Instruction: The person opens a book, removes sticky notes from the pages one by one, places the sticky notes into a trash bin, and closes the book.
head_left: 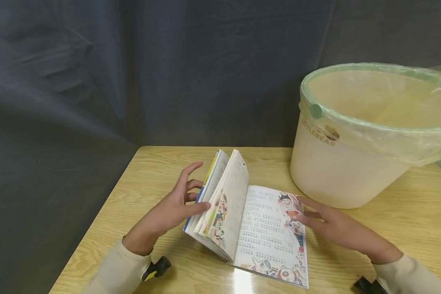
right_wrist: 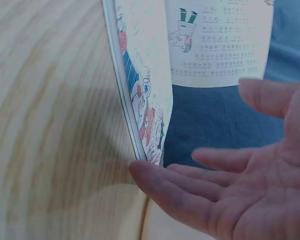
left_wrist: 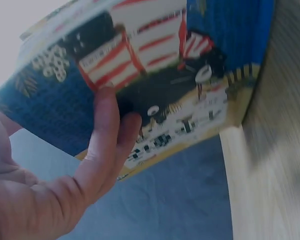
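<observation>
An illustrated book [head_left: 266,228] stands open on the table, its right page lying flat and its left pages raised. My left hand [head_left: 170,210] grips the raised left part, thumb over the page edges and fingers behind the cover. In the left wrist view, fingers press on the blue cover [left_wrist: 55,105], which carries a drawn black animal and red-striped shapes. Beside the flat page's right edge is my right hand [head_left: 334,226], with relaxed, spread fingers. The right wrist view has one of its fingertips [right_wrist: 142,172] right at the book's corner.
A cream bucket [head_left: 338,171] with a green rim and a clear plastic liner stands behind and to the right of the book. The wooden table [head_left: 106,228] ends at the left and back, where a dark cloth [head_left: 220,73] hangs.
</observation>
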A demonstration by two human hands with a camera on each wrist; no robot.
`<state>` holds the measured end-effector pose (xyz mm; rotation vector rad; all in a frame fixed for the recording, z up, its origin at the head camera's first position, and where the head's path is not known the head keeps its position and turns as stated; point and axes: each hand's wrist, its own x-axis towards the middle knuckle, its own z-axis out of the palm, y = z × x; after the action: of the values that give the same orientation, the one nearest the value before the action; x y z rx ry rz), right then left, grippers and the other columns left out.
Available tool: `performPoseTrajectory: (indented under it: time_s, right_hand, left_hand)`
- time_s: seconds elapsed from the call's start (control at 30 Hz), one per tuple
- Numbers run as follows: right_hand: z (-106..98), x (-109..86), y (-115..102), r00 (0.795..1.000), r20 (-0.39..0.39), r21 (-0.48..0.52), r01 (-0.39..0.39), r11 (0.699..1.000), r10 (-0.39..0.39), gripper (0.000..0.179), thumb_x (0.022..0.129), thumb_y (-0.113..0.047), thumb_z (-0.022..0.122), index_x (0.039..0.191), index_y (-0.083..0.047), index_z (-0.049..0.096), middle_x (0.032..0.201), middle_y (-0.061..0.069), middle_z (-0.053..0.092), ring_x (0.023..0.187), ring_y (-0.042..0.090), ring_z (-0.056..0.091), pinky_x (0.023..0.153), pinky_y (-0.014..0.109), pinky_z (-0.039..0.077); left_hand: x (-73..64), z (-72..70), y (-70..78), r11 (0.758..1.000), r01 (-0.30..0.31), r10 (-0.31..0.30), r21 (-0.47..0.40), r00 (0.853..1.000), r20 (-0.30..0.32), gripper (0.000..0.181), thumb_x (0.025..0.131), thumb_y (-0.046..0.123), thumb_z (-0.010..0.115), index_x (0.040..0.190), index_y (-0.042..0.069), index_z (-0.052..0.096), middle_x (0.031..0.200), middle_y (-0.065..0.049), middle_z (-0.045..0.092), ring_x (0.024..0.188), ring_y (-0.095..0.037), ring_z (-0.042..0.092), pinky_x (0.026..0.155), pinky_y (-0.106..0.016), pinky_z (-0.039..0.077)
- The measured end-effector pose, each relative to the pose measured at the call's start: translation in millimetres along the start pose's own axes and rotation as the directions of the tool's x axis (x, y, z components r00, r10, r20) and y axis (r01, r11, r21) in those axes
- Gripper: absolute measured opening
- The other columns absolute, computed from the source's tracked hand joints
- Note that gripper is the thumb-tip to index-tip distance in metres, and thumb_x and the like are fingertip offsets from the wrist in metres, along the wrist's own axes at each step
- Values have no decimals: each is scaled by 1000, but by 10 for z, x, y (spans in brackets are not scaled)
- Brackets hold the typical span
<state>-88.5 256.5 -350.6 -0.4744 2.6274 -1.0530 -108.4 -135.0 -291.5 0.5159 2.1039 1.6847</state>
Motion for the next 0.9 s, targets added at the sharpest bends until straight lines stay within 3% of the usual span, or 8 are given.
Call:
performPoseTrajectory:
  time_s: [0.17,0.3,0.37,0.43,0.5,0.6,0.7,0.9]
  right_hand:
    - [-66,-2,22,992,66,205,-121,971,110,70,107,-41,40,159,-3,14,161,28,22,131,42,52,98,49,51]
    - [-112,4,44,981,112,290,-186,939,159,74,108,-45,31,159,-1,1,162,31,12,130,46,53,105,62,41]
    - [-113,16,55,982,105,300,-179,937,154,76,108,-45,32,158,2,0,162,31,8,134,48,48,106,61,41]
    - [-101,35,64,990,85,318,-131,939,109,74,108,-41,34,157,5,2,162,32,9,139,48,40,105,53,46]
    - [-82,51,66,993,68,329,-115,937,98,75,107,-41,36,157,5,5,163,30,8,143,45,34,102,46,51]
    - [-62,61,62,994,61,335,-111,936,96,73,107,-42,38,157,4,11,163,29,12,144,43,31,100,42,53]
    - [-57,60,61,992,64,334,-125,934,110,74,107,-42,38,158,3,9,164,28,11,143,42,34,99,41,54]
    - [-34,21,82,997,-53,168,-46,985,55,73,107,-33,42,158,1,4,160,33,18,134,52,45,99,53,50]
  left_hand:
    - [-77,154,38,997,-50,44,57,994,100,91,96,23,66,156,41,-1,148,-13,44,124,-28,56,92,-34,52]
    - [-100,268,11,983,-121,87,141,970,225,80,98,35,61,155,44,6,151,-4,47,134,-23,53,97,-31,52]
    - [-88,333,-24,963,-154,86,222,953,289,70,100,37,58,155,42,15,151,0,48,137,-18,51,99,-29,51]
    - [-67,405,-74,925,-185,62,331,935,349,62,101,39,55,154,39,25,153,5,46,140,-13,47,102,-30,50]
    - [-48,484,-133,864,-217,25,454,919,392,55,101,43,54,152,38,35,153,9,46,141,-10,44,107,-32,46]
    - [-19,598,-239,731,-310,12,608,897,442,51,101,46,52,150,34,43,154,10,45,144,-12,41,114,-34,40]
    - [-6,688,-334,601,-385,3,701,878,479,49,101,47,51,148,34,47,155,8,44,147,-14,38,117,-35,37]
    - [-16,783,-430,420,-450,-14,788,865,502,44,101,48,50,144,40,50,159,10,37,150,-14,33,110,-38,44]
